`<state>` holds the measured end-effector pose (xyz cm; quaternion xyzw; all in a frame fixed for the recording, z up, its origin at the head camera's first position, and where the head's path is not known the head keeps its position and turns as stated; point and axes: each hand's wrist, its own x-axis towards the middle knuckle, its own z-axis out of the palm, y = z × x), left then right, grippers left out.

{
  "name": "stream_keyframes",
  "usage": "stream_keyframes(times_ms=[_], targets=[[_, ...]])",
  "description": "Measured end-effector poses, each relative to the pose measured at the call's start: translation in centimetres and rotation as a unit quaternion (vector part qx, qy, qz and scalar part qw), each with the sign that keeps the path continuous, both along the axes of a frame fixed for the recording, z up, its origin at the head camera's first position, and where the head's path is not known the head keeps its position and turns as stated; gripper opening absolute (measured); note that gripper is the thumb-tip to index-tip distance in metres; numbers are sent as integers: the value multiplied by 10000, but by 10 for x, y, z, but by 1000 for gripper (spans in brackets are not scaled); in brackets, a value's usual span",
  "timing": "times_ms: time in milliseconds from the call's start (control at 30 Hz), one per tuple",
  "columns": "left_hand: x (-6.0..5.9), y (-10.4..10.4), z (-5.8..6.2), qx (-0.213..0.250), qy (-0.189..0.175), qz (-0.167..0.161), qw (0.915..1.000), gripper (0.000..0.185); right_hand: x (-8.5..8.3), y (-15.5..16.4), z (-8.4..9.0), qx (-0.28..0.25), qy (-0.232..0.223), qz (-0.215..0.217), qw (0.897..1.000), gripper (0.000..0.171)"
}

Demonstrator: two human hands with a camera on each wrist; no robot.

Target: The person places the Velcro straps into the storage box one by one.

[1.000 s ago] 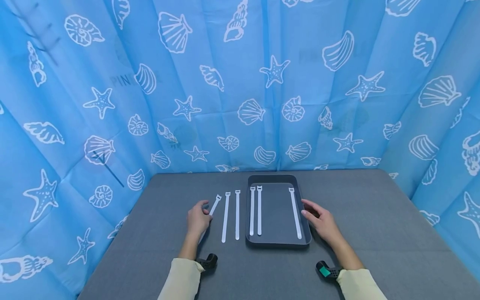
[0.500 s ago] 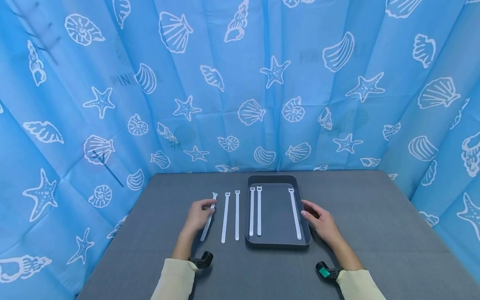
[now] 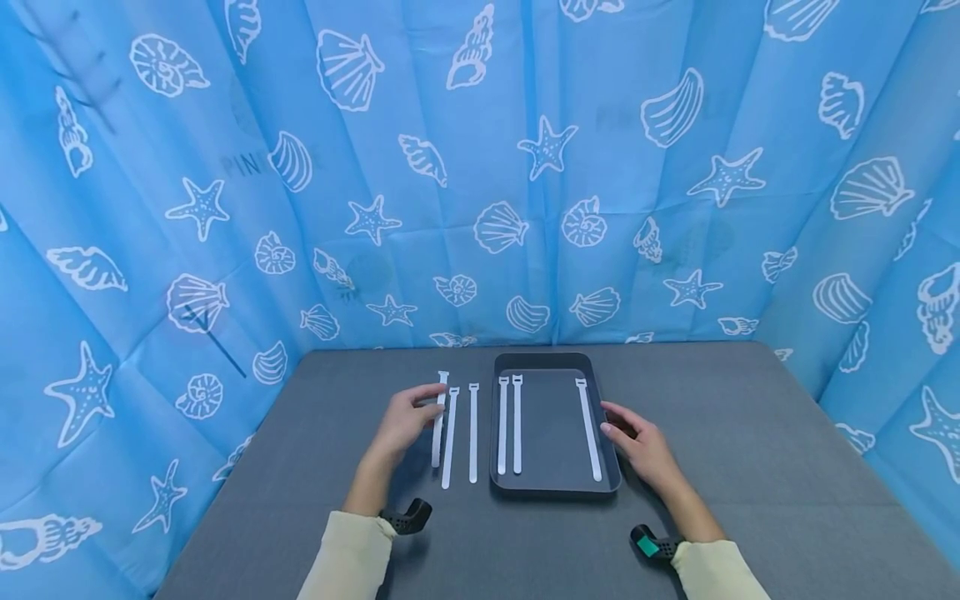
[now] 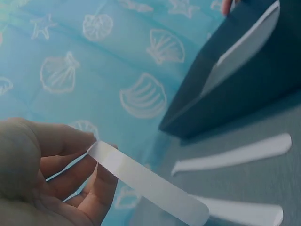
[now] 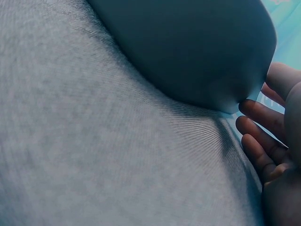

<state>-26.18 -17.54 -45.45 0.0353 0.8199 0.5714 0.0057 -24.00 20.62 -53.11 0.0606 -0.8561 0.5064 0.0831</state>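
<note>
fingers of the left hand now pinch the lifted leftmost white strap, carried nearer the dark grey tray whose rim the relaxed right hand steadies.

A tray sits on the table in front of me, with a curtain behind the table and along both sides. In the tray lie three straps: two close together at its left, one at its right. Left of the tray two more straps lie side by side on the table. My left hand pinches another strap just left of those. My right hand rests against the tray's right edge.
</note>
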Motion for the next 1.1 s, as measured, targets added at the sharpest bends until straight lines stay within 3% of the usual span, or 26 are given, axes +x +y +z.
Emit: stream_keyframes(times_ms=[300, 467, 833, 1100], targets=[[1, 31, 19, 292, 155, -813, 9961, 36, 0, 0, 1, -79, -20, 17, 10000, 45], [0, 52, 23, 421, 193, -967, 9942, 36, 0, -1, 1, -75, -43, 14, 10000, 44], [-2, 100, 8, 1123, 45, -819, 9903, 32, 0, 0, 1, -101, 23, 34, 9999, 44], [-10, 130, -13, 1566, -86, -839, 9841, 31, 0, 0, 1, -86, -37, 25, 10000, 44]])
